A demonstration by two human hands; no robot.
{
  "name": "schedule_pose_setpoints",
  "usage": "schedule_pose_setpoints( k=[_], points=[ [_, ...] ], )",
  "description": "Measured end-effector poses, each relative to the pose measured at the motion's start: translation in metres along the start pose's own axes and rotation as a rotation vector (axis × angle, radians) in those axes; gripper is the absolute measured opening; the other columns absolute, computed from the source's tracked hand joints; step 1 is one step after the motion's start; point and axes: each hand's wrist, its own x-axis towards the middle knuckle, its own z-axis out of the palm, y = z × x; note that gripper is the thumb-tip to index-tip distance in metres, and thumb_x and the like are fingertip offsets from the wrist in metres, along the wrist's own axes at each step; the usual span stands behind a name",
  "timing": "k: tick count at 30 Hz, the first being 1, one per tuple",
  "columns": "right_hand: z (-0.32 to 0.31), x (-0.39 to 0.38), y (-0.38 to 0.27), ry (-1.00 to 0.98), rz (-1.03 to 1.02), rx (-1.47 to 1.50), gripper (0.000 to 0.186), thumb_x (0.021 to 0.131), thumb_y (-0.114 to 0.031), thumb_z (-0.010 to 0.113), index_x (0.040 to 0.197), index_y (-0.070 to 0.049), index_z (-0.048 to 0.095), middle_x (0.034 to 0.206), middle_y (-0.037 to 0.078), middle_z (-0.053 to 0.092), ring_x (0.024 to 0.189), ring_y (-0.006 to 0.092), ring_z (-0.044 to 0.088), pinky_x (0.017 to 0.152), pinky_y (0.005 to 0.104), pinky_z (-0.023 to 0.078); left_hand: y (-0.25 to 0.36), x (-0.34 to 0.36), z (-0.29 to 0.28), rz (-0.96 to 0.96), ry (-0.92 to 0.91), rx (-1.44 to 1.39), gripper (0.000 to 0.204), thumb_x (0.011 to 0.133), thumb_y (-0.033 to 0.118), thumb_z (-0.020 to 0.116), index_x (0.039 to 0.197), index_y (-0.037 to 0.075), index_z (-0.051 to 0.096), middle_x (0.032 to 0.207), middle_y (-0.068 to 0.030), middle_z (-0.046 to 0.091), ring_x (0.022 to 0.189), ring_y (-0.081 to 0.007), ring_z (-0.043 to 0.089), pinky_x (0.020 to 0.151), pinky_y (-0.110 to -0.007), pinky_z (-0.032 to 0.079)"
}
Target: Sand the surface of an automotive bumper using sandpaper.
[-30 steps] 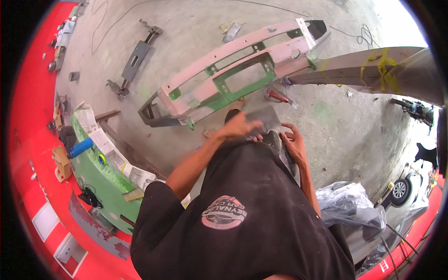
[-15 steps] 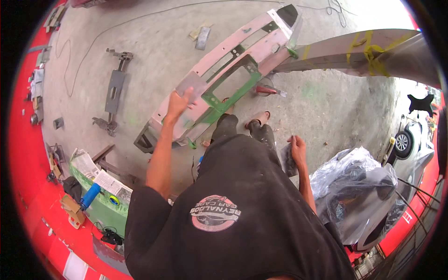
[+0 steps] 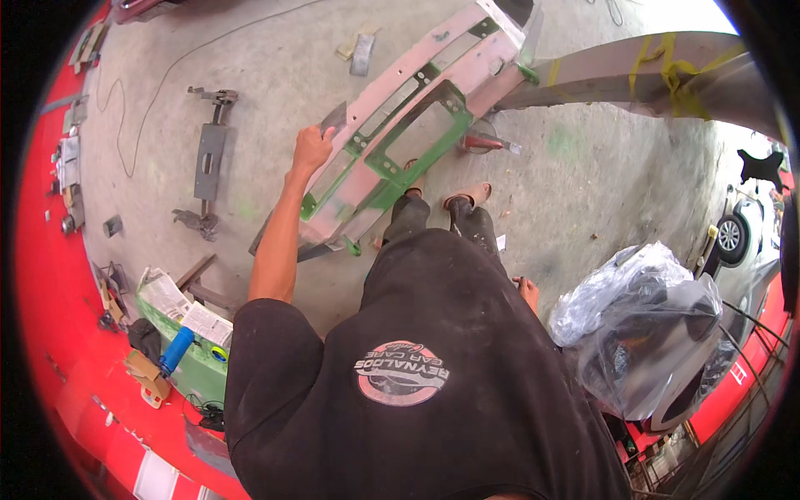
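Note:
A car bumper [image 3: 379,171], patched in pale pink and green, lies slantwise ahead of my legs. My left hand [image 3: 312,150] is at its far-left edge, closed around a thin grey sheet that looks like sandpaper [image 3: 335,118]. The sheet stands tilted up from the pink surface; whether it touches the bumper is hard to tell. My right hand [image 3: 527,293] hangs low at my right side, its fingers curled. My shirt hides part of that hand, and what it holds, if anything, cannot be made out.
A taped grey panel [image 3: 600,79] reaches in from the right beside the bumper. A red tool [image 3: 487,142] lies near my feet. Left is a grey metal bracket [image 3: 208,162]; a green panel with newspaper [image 3: 200,367] is nearer. Plastic sheeting [image 3: 642,333] covers something at right.
My left hand has shifted toward the bumper's far-left edge, and its sheet has tipped up from lying flat. My right hand has dropped lower, partly behind my shirt. The whole view has shifted slightly.

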Motion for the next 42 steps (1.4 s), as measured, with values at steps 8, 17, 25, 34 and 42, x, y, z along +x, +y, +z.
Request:
schedule_pose_setpoints(
  k=[8,17,25,34,42],
  points=[
    [0.009,-0.009,-0.019,0.046,0.006,0.096,0.035,0.095,-0.030,0.048,0.096,-0.003,0.070,0.061,-0.001,0.049,0.059,0.0104,0.044,0.057,0.0294,0.037,0.018,0.001,-0.009,0.044,-0.040,-0.004,0.030,0.088,0.023,0.060,0.086,-0.007,0.064,0.079,-0.0306,0.061,0.078,-0.0475,0.060,0.067,-0.049,0.049],
    [0.005,0.004,-0.040,0.052,0.019,0.185,0.034,0.097,-0.032,0.050,0.096,-0.006,0.072,0.058,-0.005,0.045,0.054,0.0070,0.040,0.050,0.0271,0.030,0.009,-0.009,-0.001,0.244,-0.083,0.149,0.026,0.083,0.008,0.052,0.105,0.009,0.067,0.097,-0.0175,0.066,0.083,-0.0401,0.064,0.073,-0.048,0.052],
    [0.008,-0.002,-0.044,0.037,0.040,0.064,0.035,0.096,-0.029,0.049,0.094,-0.002,0.070,0.066,0.000,0.050,0.062,0.0104,0.044,0.060,0.0288,0.038,-0.001,0.007,0.007,-0.298,-0.139,-0.064,0.019,0.091,0.008,0.052,0.100,-0.005,0.063,0.085,-0.0220,0.066,0.072,-0.0336,0.068,0.057,-0.039,0.054],
    [0.019,-0.006,-0.023,0.059,0.028,0.139,0.037,0.096,-0.031,0.049,0.093,-0.002,0.071,0.070,0.002,0.057,0.069,0.0125,0.050,0.067,0.0290,0.042,-0.019,0.003,-0.012,-0.500,0.041,-1.121,0.026,0.093,0.013,0.057,0.103,-0.011,0.058,0.086,-0.0176,0.067,0.059,-0.0228,0.066,0.046,-0.031,0.051],
    [0.019,-0.010,-0.026,0.088,0.096,0.138,0.036,0.096,-0.032,0.049,0.093,-0.004,0.071,0.070,0.002,0.058,0.068,0.0124,0.051,0.066,0.0291,0.042,0.042,0.046,0.030,-0.264,-0.062,-0.660,0.031,0.090,0.018,0.061,0.092,-0.012,0.065,0.071,-0.0141,0.068,0.053,-0.0193,0.066,0.043,-0.030,0.051]
  ],
)
